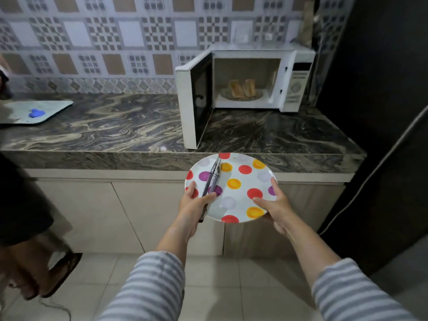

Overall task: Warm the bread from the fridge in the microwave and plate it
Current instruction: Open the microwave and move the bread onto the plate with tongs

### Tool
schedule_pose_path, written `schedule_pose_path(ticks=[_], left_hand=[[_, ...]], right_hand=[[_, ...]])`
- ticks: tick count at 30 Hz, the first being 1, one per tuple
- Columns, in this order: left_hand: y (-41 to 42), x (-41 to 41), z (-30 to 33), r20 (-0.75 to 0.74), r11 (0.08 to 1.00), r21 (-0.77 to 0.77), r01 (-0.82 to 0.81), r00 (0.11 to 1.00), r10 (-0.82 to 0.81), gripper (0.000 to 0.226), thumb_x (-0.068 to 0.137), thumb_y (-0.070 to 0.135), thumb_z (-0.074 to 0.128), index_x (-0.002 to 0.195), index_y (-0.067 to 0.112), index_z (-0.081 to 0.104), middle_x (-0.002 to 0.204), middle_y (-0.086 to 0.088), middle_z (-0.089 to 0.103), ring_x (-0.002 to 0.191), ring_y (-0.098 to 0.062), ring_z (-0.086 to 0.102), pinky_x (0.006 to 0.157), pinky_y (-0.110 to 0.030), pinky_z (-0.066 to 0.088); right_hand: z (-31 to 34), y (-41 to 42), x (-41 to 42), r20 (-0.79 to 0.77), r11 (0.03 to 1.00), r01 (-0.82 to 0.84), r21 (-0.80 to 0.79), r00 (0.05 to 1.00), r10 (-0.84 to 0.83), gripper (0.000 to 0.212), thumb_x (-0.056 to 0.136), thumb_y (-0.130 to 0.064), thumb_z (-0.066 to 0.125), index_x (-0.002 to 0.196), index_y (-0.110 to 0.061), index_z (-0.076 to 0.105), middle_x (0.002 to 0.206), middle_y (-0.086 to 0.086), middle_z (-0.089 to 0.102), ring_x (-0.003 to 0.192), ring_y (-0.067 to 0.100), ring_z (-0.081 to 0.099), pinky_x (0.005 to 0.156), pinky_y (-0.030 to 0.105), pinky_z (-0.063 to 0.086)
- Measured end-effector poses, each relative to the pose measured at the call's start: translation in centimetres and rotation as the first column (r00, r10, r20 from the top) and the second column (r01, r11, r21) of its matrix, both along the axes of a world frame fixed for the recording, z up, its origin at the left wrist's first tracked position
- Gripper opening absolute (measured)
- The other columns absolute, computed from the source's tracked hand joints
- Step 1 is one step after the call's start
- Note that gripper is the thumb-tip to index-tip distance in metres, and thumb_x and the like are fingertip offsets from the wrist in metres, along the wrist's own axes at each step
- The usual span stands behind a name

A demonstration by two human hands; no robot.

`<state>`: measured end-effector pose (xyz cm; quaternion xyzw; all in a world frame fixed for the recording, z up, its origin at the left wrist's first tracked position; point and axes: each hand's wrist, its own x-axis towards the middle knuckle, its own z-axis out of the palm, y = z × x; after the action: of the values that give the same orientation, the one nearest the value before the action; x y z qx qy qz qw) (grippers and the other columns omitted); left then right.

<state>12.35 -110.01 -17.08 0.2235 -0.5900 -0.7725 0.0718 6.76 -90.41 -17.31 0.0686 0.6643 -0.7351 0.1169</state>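
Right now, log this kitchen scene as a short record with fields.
plate: spotted plate, held by both hands in front of the counter
tongs: metal tongs lying on the plate, pinned by the left thumb
left hand: left hand grips the plate's left rim
right hand: right hand grips the plate's right rim
microwave: microwave on the counter, door open
bread: bread inside the microwave on a dish, not yet plated

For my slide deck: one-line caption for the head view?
Both hands hold a dotted plate with tongs before the open microwave, bread inside.
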Motion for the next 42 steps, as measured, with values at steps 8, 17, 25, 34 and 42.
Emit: schedule_pose_path(ticks=[8, 17, 25, 34, 42], left_hand=[[4.2, -8.8, 2.3, -0.032, 0.995, -0.029, 0.099, 0.994, -0.100, 0.089, 0.080, 0.009, 0.074, 0.152, 0.019, 0.022, 0.151, -0.002, 0.036, 0.117, -0.021, 0.056, 0.085, -0.028, 0.051], [5.3, -24.1, 2.2, -0.021, 0.993, -0.064, 0.098, 0.995, -0.100, 0.087, 0.079, 0.018, 0.077, 0.150, 0.024, 0.027, 0.152, -0.001, 0.035, 0.128, -0.021, 0.047, 0.091, -0.028, 0.042], [5.2, -34.9, 2.4, 0.001, 0.956, -0.288, 0.052, 0.999, -0.055, 0.081, 0.079, 0.038, 0.073, 0.147, 0.028, 0.032, 0.152, 0.002, 0.035, 0.134, -0.020, 0.040, 0.106, -0.031, 0.035], [6.7, -40.5, 0.8, 0.294, 0.719, -0.687, 0.107, 0.945, 0.141, 0.064, 0.087, 0.060, 0.046, 0.146, 0.039, 0.030, 0.158, 0.007, 0.020, 0.148, -0.018, -0.006, 0.114, -0.052, -0.009], [7.2, -41.9, -0.6, 0.424, 0.611, -0.760, 0.220, 0.881, 0.209, 0.067, 0.087, 0.071, 0.035, 0.147, 0.043, 0.025, 0.161, 0.003, 0.004, 0.146, -0.021, -0.015, 0.111, -0.054, -0.019]], right_hand=[[1.9, 5.0, -7.3, -0.086, 0.994, 0.098, 0.051, 0.992, -0.094, 0.093, 0.078, 0.003, 0.073, 0.151, -0.024, 0.022, 0.144, 0.009, 0.043, 0.123, 0.025, 0.049, 0.086, 0.039, 0.052], [2.8, 6.5, -22.8, -0.164, 0.962, 0.105, 0.252, 0.984, -0.064, 0.092, 0.079, -0.004, 0.075, 0.152, -0.023, 0.022, 0.147, 0.009, 0.039, 0.130, 0.024, 0.043, 0.097, 0.035, 0.045], [3.2, 7.1, -34.6, -0.128, 0.885, -0.038, 0.464, 0.986, 0.110, 0.097, 0.084, -0.036, 0.071, 0.153, -0.033, 0.003, 0.155, 0.003, 0.027, 0.140, 0.025, 0.030, 0.112, 0.040, 0.032], [1.3, 7.2, -43.5, 0.062, 0.596, -0.266, 0.757, 0.938, 0.340, 0.096, 0.083, -0.067, 0.053, 0.147, -0.043, -0.014, 0.161, 0.008, -0.009, 0.146, 0.032, -0.016, 0.114, 0.059, -0.011], [-0.1, 7.4, -46.0, 0.066, 0.346, -0.289, 0.893, 0.843, 0.534, 0.068, 0.095, -0.061, 0.031, 0.152, -0.036, 0.003, 0.162, -0.004, 0.002, 0.146, 0.018, -0.018, 0.111, 0.056, -0.020]])
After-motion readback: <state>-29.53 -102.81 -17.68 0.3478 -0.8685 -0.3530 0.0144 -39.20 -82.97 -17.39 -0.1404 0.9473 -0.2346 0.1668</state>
